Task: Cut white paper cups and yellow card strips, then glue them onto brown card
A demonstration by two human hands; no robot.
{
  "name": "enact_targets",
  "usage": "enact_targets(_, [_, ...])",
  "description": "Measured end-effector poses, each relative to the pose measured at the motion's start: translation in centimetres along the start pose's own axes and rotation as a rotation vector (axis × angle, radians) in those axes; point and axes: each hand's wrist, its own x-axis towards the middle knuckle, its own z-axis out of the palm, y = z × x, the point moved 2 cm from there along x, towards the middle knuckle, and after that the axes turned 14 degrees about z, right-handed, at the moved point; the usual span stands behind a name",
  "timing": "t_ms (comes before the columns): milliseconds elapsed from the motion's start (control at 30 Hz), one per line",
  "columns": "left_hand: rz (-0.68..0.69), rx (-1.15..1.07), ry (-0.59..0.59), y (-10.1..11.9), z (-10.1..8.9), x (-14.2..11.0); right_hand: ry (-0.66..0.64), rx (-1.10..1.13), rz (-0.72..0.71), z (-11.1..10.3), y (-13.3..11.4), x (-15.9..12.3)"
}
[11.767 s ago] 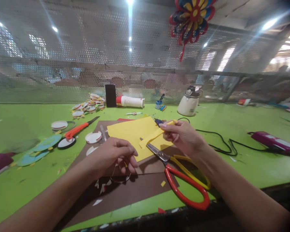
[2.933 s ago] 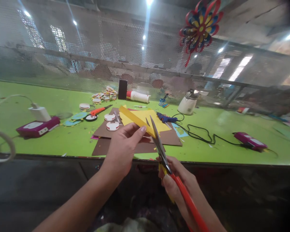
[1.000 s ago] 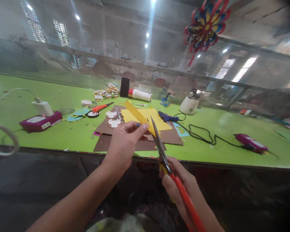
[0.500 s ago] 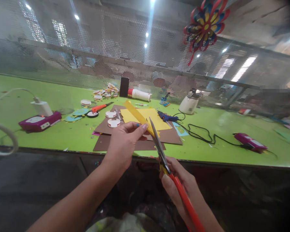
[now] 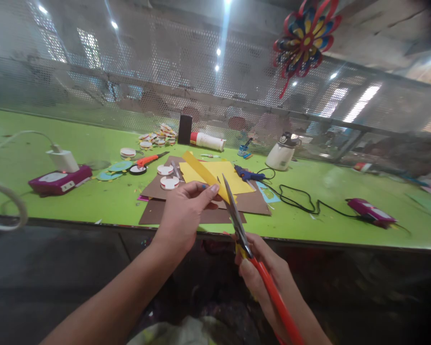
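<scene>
Between thumb and fingers, my left hand point(image 5: 187, 208) pinches a strip of yellow paper point(image 5: 199, 168) that slants over the work pile. My right hand point(image 5: 264, 268) is wrapped round red-handled scissors point(image 5: 241, 232), whose slightly parted blades meet the strip's near end, just right of my left fingertips. A small yellow piece hangs by my right fingers, partly hidden. Beneath the strip lie a yellow sheet point(image 5: 224, 168) and brown sheets point(image 5: 251, 203). Two white discs point(image 5: 169, 182) rest on the brown sheets, left of the strip.
A blue glue gun point(image 5: 249, 173) with a black cord lies right of the sheets. Orange-handled scissors point(image 5: 149, 160) lie left. Purple power strips point(image 5: 59, 181) sit at both sides. A white jug point(image 5: 282, 152) and a pile of small discs point(image 5: 161, 135) stand farther back on the green table point(image 5: 319, 179).
Both hands stay almost in place. The strip's far end has shifted slightly left, and my right hand on the scissors has moved a touch left.
</scene>
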Motion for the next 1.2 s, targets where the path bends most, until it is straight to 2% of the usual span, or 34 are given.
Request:
enact_targets(133, [0.004,-0.012,0.004,-0.02,0.02,-0.02,0.053,0.033,0.009,0.26,-0.07,-0.16])
enact_targets(633, [-0.009,-0.016,0.007,-0.11,-0.10,-0.06,-0.021,0.090,0.046,0.34,0.05,-0.11])
enact_targets(1200, [-0.027,-0.106,0.007,-0.30,0.07,-0.26,-0.003,0.130,0.065,0.57,-0.06,-0.24])
